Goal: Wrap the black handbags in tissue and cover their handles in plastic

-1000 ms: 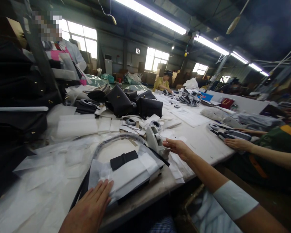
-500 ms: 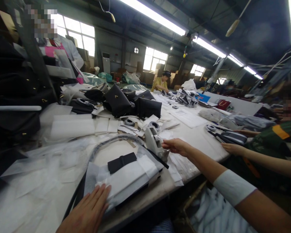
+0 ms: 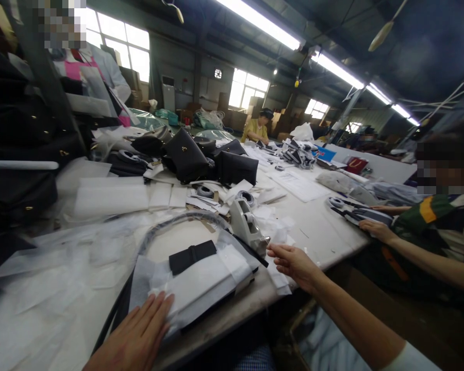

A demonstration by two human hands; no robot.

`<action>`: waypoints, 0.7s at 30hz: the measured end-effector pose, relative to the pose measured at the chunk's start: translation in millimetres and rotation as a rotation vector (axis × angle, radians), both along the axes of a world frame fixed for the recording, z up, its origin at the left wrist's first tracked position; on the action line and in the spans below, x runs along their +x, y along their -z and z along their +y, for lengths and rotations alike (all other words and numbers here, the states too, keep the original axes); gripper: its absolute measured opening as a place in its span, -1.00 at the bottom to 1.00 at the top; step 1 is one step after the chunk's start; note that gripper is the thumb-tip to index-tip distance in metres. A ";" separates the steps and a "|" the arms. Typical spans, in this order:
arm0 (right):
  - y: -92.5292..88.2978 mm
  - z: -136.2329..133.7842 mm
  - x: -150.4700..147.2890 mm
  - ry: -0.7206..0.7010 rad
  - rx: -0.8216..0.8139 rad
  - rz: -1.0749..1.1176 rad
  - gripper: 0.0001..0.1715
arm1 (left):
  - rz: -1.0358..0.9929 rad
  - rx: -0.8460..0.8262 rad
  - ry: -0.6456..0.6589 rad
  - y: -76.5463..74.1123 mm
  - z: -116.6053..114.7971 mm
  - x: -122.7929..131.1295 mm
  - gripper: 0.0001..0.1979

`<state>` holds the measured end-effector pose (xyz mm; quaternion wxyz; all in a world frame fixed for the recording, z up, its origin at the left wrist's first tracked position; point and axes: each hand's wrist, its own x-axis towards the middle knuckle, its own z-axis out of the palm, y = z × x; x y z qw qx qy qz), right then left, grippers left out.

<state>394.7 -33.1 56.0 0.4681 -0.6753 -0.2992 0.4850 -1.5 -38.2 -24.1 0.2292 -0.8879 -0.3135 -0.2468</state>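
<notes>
The left hand [image 3: 133, 330] lies flat on the near left corner of a flat, black-edged package wrapped in thin white translucent sheeting [image 3: 204, 283]. Its grip is spread flat, fingers extended side by side, closed around nothing. The package rests on the pale, flat worktop [image 3: 317, 234], close to the near edge. A small folded black pouch with a band [image 3: 192, 256] lies on top of it; an arched handle in grey wrapping [image 3: 185, 215] curves behind.

The right hand [image 3: 296, 265] is raised just beside the front end of a light grey plastic tape dispenser [image 3: 244, 224], which stands at the package's far right corner. Its grip is pinched, thumb and fingertips together; whether a strip of tape lies between them cannot be told.

Black leather bags with gold-coloured fittings [image 3: 187, 157] are heaped farther back.
</notes>
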 end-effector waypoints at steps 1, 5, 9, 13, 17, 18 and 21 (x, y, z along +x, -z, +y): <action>4.4 -0.5 0.1 0.027 0.003 0.036 -0.70 | 0.013 -0.001 0.004 1.8 0.3 -1.1 -0.56; 13.4 2.1 -1.9 0.095 0.047 0.123 -0.60 | 0.010 -0.031 0.003 9.2 0.1 -5.4 -0.57; 14.6 5.1 -6.5 0.138 0.133 0.148 -0.52 | -0.048 -0.063 0.015 11.8 0.5 -6.2 -0.55; 10.5 4.7 -14.1 0.180 0.190 0.140 -0.51 | -0.052 -0.071 0.032 11.0 2.3 -5.7 -0.56; 8.5 -1.3 -21.1 0.181 0.219 0.120 -0.51 | -0.032 -0.046 0.014 11.8 2.6 -5.5 -0.56; 10.2 -3.0 -21.8 0.183 0.221 0.120 -0.50 | -0.035 -0.046 0.015 11.6 2.4 -5.3 -0.55; 21.8 -5.8 -20.8 0.206 0.229 0.128 -0.48 | -0.041 -0.049 0.021 8.5 1.2 -4.3 -0.58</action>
